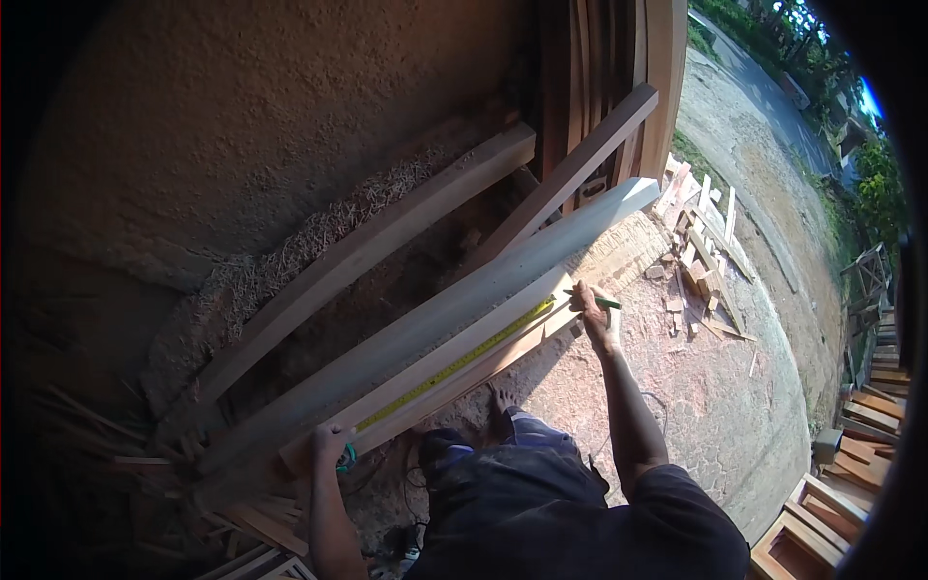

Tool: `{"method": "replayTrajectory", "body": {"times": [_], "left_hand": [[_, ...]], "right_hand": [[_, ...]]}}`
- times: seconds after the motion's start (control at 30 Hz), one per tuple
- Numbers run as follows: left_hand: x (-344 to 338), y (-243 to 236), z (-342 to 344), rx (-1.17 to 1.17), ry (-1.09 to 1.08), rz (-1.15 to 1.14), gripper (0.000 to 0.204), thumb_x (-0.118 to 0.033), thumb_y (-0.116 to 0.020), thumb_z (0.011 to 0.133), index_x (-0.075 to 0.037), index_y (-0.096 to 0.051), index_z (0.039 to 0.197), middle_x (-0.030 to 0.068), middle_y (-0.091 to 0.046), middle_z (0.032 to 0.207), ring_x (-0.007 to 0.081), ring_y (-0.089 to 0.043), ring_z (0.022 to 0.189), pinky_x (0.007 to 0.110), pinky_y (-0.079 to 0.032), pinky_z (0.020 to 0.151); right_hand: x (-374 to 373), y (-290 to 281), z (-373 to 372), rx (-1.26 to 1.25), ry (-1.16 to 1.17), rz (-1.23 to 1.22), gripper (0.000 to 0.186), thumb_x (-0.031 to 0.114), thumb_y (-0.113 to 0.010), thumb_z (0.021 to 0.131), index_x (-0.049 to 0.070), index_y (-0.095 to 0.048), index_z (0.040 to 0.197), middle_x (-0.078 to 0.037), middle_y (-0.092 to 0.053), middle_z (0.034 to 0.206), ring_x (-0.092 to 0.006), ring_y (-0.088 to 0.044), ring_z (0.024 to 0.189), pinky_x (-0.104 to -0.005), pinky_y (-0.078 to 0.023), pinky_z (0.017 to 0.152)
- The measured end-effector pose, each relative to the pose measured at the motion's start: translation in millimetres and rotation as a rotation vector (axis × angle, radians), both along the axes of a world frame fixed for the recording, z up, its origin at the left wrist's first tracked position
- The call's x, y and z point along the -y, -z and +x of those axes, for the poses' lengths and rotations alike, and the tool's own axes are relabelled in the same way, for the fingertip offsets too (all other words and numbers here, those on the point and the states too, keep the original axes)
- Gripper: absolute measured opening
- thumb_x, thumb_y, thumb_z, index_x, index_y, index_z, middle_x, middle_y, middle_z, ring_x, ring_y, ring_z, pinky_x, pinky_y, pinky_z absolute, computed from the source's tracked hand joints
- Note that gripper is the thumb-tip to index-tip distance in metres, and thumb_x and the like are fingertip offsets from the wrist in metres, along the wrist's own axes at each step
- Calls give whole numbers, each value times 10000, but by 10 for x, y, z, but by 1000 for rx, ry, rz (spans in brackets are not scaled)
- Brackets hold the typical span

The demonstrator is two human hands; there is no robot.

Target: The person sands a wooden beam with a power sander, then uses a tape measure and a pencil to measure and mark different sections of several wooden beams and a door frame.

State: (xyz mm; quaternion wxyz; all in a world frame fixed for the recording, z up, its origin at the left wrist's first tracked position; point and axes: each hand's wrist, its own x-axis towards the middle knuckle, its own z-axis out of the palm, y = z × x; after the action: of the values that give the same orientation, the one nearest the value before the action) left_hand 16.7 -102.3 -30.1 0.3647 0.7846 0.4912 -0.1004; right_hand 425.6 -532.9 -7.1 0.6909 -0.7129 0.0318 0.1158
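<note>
A yellow tape measure (454, 366) lies stretched along a pale wooden board (464, 340). My left hand (331, 442) is closed at the board's near left end, around the tape measure's case, whose green part shows beside the palm. At the board's far right end, my right hand (596, 314) grips a green pencil (608, 303) between its fingers, close to the end of the tape. My fingers partly hide the pencil. Alongside the board runs a thick greyish beam (435, 307).
Another long beam (367, 246) lies near the wall among wood shavings (319, 227). A slanted plank (580, 164) leans by upright boards (662, 77). Offcuts (701, 266) are heaped on the right, and wooden frames (807, 532) stand at lower right.
</note>
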Motion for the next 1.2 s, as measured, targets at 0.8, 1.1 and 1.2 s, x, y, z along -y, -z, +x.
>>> {"method": "replayTrajectory", "body": {"times": [0.8,1.1,1.2], "left_hand": [[127,-189,114,12,5,11,385,-132,-766,719,-31,-453,518,-43,-395,516,46,-359,516,312,-298,448],[130,-223,143,16,16,10,405,-140,-767,725,-14,-441,522,-34,-384,508,52,-353,510,317,-299,449],[144,-241,134,7,23,19,401,-141,-766,726,-17,-443,523,-35,-382,508,54,-350,507,319,-295,449]], "right_hand": [[-68,480,133,327,-118,-87,128,110,-663,887,25,-574,920,-63,-619,760,-119,-580,692,-271,-481,631],[-62,490,145,257,-173,49,124,13,-629,863,21,-559,965,-39,-592,807,-97,-546,735,-248,-460,662],[-88,413,114,214,-169,99,130,11,-633,868,24,-567,978,-23,-586,822,-88,-535,740,-238,-447,659]]}}
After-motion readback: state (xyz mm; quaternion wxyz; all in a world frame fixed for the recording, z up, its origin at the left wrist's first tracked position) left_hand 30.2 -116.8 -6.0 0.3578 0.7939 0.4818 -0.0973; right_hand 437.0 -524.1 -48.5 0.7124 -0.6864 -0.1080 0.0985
